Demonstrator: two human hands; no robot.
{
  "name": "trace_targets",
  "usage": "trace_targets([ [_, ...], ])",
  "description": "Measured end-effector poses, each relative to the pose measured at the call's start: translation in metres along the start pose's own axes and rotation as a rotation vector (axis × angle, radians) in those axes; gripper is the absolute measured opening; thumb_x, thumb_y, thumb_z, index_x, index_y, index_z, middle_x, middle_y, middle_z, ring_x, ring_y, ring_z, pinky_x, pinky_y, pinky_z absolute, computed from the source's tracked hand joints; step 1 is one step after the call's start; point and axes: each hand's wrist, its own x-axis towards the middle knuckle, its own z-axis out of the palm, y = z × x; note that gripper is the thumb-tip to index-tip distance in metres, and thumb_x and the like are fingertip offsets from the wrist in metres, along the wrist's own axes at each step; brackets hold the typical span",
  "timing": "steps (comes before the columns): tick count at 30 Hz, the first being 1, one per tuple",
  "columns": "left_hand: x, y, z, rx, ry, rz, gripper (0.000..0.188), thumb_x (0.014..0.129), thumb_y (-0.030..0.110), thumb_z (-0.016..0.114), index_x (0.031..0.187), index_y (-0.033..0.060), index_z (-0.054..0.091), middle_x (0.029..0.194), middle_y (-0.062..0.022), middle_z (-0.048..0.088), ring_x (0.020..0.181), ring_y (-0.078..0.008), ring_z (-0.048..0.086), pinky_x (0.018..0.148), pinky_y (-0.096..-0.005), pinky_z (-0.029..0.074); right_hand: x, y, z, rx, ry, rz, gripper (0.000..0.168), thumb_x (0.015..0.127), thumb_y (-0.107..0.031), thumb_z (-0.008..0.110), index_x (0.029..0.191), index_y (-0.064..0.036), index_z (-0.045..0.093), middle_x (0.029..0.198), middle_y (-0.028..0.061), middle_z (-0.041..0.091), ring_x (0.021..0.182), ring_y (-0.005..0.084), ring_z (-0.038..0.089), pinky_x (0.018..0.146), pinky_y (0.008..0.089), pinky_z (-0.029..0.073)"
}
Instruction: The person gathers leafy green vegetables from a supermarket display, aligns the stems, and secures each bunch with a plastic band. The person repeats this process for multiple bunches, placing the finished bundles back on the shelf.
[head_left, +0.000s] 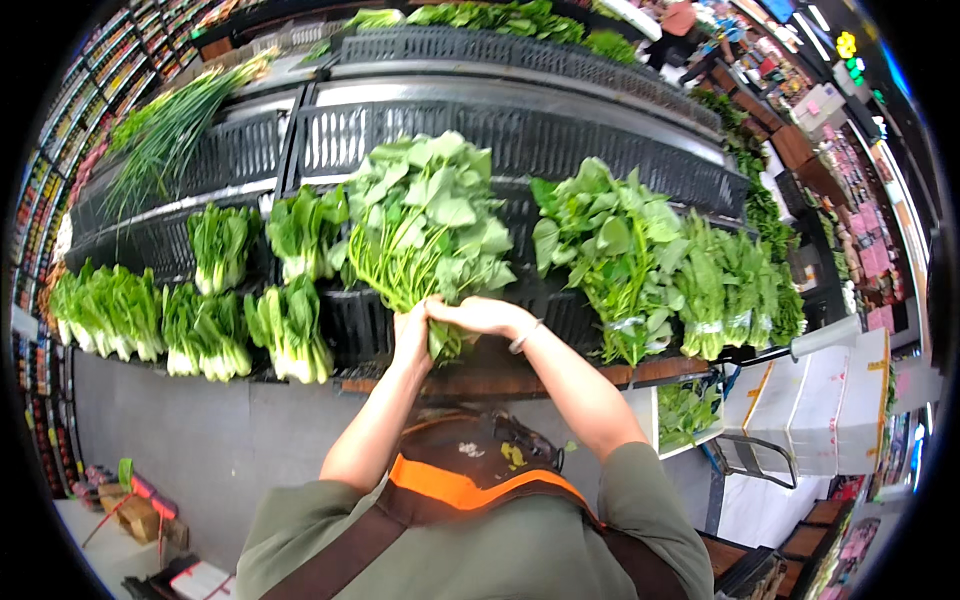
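Note:
My left hand (412, 334) grips the stems of a large bunch of leafy greens (435, 217), whose leaves point away from me over the black slatted shelf. My right hand (476, 315), a bracelet at its wrist, meets the left at the stems with its fingers against them; whether it also grips is hard to tell. Short stem ends hang below both hands. Right of them lies another bunch of the same greens (622, 262), bound with a band. Small bunches of pale-stemmed greens (291, 330) stand to the left.
Banded greens (703, 292) line the shelf's right part. Long green onions (169, 127) lie at the upper left. A wooden edge (652, 370) runs along the shelf front. White foam boxes (814, 405) and an open box of leaves (686, 412) stand at right. A person (675, 34) is far off.

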Motion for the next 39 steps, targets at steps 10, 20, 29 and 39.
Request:
trace_targets([
  [10,-0.035,0.019,0.031,0.168,-0.040,0.133,0.045,0.076,0.002,0.063,0.119,-0.0007,0.050,0.110,-0.0096,0.059,0.095,-0.0185,0.059,0.081,-0.0313,0.050,0.000,-0.007,-0.022,0.635,-0.144,-0.131,0.084,0.083,-0.055,0.064,0.144,-0.007,0.033,0.147,0.0094,0.035,0.136,0.0290,0.029,0.111,0.0503,0.018],
  [20,-0.056,-0.030,0.032,0.495,0.046,0.248,0.073,0.077,0.017,0.073,0.133,-0.0024,0.030,0.128,-0.0189,0.045,0.119,-0.0259,0.046,0.102,-0.0368,0.038,-0.032,-0.028,0.015,0.596,0.044,-0.243,0.063,0.069,-0.028,0.083,0.122,-0.004,0.059,0.120,0.0102,0.060,0.109,0.0208,0.054,0.098,0.0331,0.040],
  [29,-0.055,-0.049,0.025,0.681,0.095,0.154,0.087,0.074,0.029,0.076,0.139,-0.0005,0.027,0.131,-0.0226,0.042,0.123,-0.0300,0.044,0.102,-0.0404,0.038,-0.014,0.009,0.035,0.643,0.145,-0.368,0.039,0.083,-0.029,0.071,0.112,-0.003,0.066,0.110,0.0050,0.065,0.104,0.0129,0.056,0.098,0.0280,0.039],
  [39,-0.050,-0.040,0.020,1.182,0.035,0.097,0.094,0.064,0.050,0.076,0.129,-0.0099,0.043,0.129,-0.0293,0.043,0.123,-0.0392,0.042,0.102,-0.0443,0.037,0.007,0.050,0.027,0.822,0.008,-0.235,0.045,0.077,-0.033,0.074,0.112,-0.007,0.067,0.116,0.0049,0.063,0.108,0.0138,0.053,0.099,0.0290,0.036],
])
